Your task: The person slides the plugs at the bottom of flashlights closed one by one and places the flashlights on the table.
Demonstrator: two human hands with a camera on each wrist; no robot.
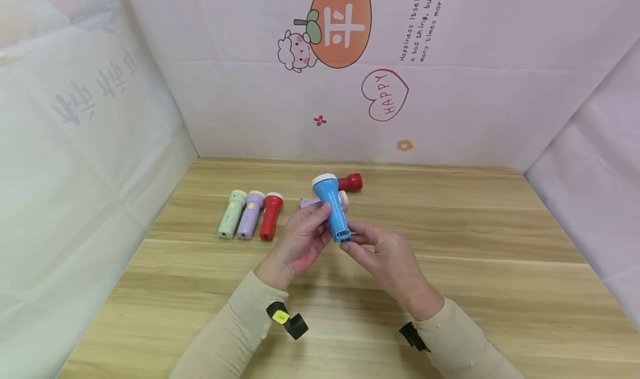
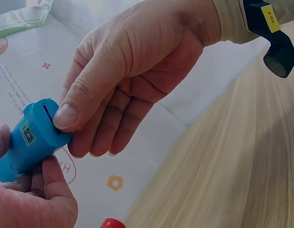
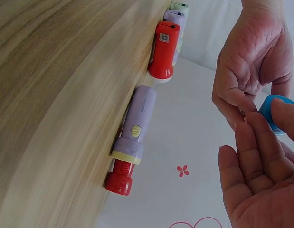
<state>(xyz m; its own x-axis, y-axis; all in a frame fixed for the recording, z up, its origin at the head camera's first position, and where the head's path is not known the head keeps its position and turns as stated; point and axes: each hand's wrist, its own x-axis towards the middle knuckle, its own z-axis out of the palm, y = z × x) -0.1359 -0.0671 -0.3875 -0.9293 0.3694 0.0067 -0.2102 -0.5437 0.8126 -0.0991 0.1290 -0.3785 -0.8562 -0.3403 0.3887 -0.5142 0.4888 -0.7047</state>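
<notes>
A blue flashlight (image 1: 332,194) with a white rim is held over the table, its wide head tilted up and away. My left hand (image 1: 304,239) grips its body, thumb along the near side. At the narrow tail end, my right hand (image 1: 390,259) pinches with thumb and fingers. The left wrist view shows a dark slot and a QR sticker on the flashlight's tail (image 2: 42,140), with the right thumb (image 2: 67,115) pressed beside the slot. Most of the blue flashlight (image 3: 266,110) is hidden behind fingers in the right wrist view.
Left on the wooden table (image 1: 475,268), a green flashlight (image 1: 231,215), a purple one (image 1: 251,215) and a red one (image 1: 271,217) lie side by side. Behind the hands lie another purple flashlight (image 3: 139,111) and another red one (image 3: 119,183). Printed cloth walls (image 1: 240,106) surround the table.
</notes>
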